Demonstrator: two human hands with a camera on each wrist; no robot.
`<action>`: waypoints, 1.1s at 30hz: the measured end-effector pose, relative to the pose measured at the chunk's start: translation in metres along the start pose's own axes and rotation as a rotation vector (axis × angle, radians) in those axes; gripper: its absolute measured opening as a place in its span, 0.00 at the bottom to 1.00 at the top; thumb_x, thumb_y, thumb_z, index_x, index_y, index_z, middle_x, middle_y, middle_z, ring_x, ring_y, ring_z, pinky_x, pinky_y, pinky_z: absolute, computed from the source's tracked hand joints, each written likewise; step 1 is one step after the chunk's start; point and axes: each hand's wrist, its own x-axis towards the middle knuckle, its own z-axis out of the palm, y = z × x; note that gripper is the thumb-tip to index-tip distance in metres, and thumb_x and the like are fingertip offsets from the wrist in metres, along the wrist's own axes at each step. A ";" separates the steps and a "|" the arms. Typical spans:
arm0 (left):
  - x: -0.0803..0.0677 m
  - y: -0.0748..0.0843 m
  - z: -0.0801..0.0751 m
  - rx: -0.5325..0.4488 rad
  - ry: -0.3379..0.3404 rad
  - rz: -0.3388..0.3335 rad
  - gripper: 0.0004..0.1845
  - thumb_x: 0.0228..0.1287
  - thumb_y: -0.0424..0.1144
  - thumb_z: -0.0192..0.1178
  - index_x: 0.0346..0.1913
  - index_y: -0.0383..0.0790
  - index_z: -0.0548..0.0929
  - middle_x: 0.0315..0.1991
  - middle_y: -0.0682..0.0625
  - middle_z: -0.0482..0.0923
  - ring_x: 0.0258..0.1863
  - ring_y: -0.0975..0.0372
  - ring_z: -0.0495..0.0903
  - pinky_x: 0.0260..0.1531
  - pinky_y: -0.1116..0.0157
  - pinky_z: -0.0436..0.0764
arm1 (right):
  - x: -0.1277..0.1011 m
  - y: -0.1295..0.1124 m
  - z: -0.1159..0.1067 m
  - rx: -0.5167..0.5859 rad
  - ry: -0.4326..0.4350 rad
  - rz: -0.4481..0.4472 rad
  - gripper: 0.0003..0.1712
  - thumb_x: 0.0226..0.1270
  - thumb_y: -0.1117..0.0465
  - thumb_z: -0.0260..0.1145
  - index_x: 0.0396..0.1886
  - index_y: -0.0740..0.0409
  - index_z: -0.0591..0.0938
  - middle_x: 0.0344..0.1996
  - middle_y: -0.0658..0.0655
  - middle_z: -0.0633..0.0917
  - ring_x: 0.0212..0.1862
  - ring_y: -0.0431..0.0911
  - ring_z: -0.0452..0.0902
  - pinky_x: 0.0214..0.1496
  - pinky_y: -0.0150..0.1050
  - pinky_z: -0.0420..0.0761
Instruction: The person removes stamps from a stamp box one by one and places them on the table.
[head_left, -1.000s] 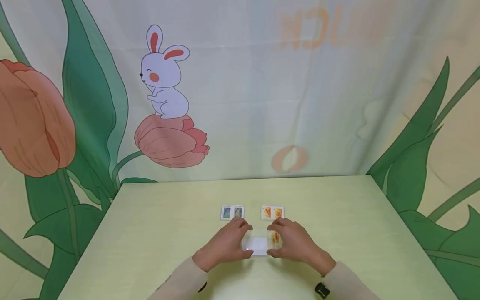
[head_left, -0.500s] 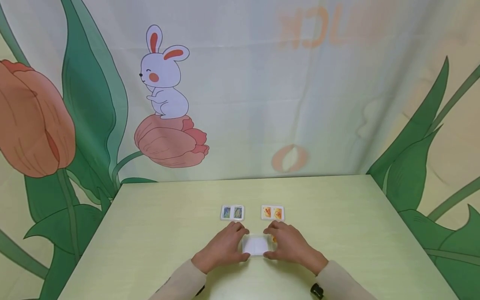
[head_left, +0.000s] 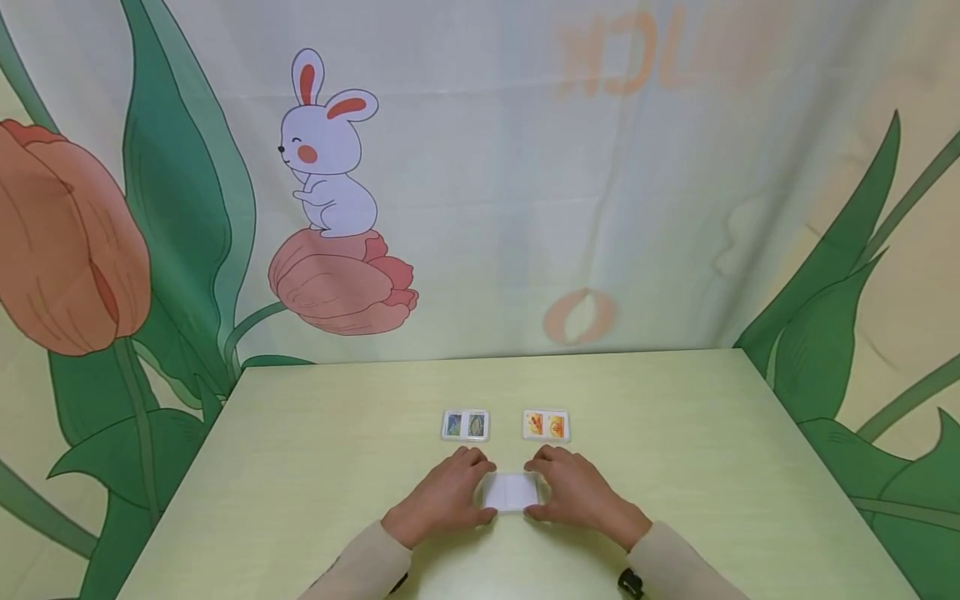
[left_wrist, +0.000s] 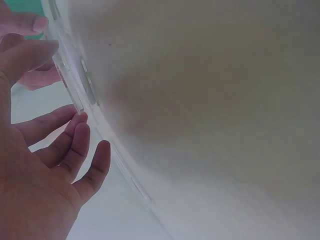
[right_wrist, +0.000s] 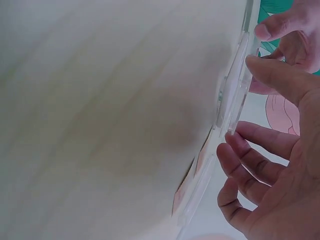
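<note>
Over on the left of the bench (head_left: pixel 300 467), the left hand (head_left: pixel 442 498) sits low in the middle of the frame, fingers curled against the left edge of a small white card case (head_left: pixel 512 492), thumb on the near side. The case lies flat on the bench, dead centre between both hands. Up close from the left wrist, the fingertips (left_wrist: pixel 80 131) meet a clear plastic edge (left_wrist: pixel 75 95). Moving right, the right hand (head_left: pixel 581 493) mirrors it, grip clamped on the case's right edge; the right wrist view shows the thumb (right_wrist: pixel 280 80) and fingers pinching the clear rim (right_wrist: pixel 235 90). Just beyond the hands, two picture cards lie side by side: a blue one (head_left: pixel 465 425) to the left, an orange one (head_left: pixel 545 425) to the right.
</note>
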 end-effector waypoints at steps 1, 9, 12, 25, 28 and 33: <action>0.000 0.000 0.000 -0.001 -0.002 -0.002 0.31 0.51 0.55 0.71 0.55 0.40 0.81 0.49 0.51 0.76 0.47 0.61 0.72 0.48 0.64 0.77 | 0.000 0.000 0.000 -0.001 0.000 -0.001 0.34 0.45 0.40 0.78 0.50 0.54 0.84 0.47 0.49 0.81 0.46 0.45 0.77 0.46 0.44 0.77; 0.000 -0.002 0.002 0.006 -0.005 -0.005 0.31 0.52 0.54 0.71 0.56 0.40 0.81 0.50 0.50 0.77 0.48 0.61 0.72 0.48 0.63 0.77 | 0.001 -0.002 0.002 0.016 -0.008 -0.005 0.33 0.46 0.42 0.78 0.51 0.54 0.84 0.48 0.51 0.81 0.48 0.46 0.78 0.47 0.46 0.78; 0.000 -0.003 0.004 0.000 -0.008 -0.005 0.31 0.53 0.54 0.71 0.56 0.39 0.81 0.50 0.50 0.77 0.48 0.61 0.73 0.49 0.62 0.77 | 0.001 -0.002 0.002 0.013 -0.013 -0.007 0.33 0.47 0.42 0.78 0.51 0.54 0.84 0.48 0.50 0.81 0.48 0.46 0.78 0.48 0.45 0.78; 0.003 -0.003 0.006 -0.015 -0.022 -0.029 0.31 0.53 0.52 0.71 0.58 0.40 0.80 0.52 0.50 0.77 0.50 0.60 0.74 0.52 0.61 0.77 | 0.002 -0.002 -0.001 0.017 -0.025 -0.001 0.33 0.49 0.42 0.78 0.52 0.55 0.84 0.49 0.51 0.81 0.50 0.46 0.78 0.50 0.45 0.79; 0.003 -0.003 0.006 -0.018 -0.023 -0.028 0.32 0.52 0.52 0.72 0.58 0.40 0.79 0.52 0.50 0.77 0.50 0.60 0.74 0.51 0.61 0.77 | 0.003 -0.002 0.000 0.011 -0.020 -0.006 0.33 0.48 0.43 0.78 0.52 0.54 0.84 0.49 0.51 0.81 0.50 0.46 0.78 0.50 0.44 0.79; 0.004 -0.004 0.008 -0.016 -0.039 -0.030 0.32 0.52 0.52 0.72 0.59 0.40 0.79 0.53 0.50 0.77 0.50 0.60 0.75 0.52 0.61 0.77 | 0.003 -0.002 -0.001 -0.007 -0.019 -0.022 0.34 0.47 0.43 0.78 0.53 0.54 0.84 0.49 0.51 0.81 0.50 0.46 0.77 0.50 0.44 0.79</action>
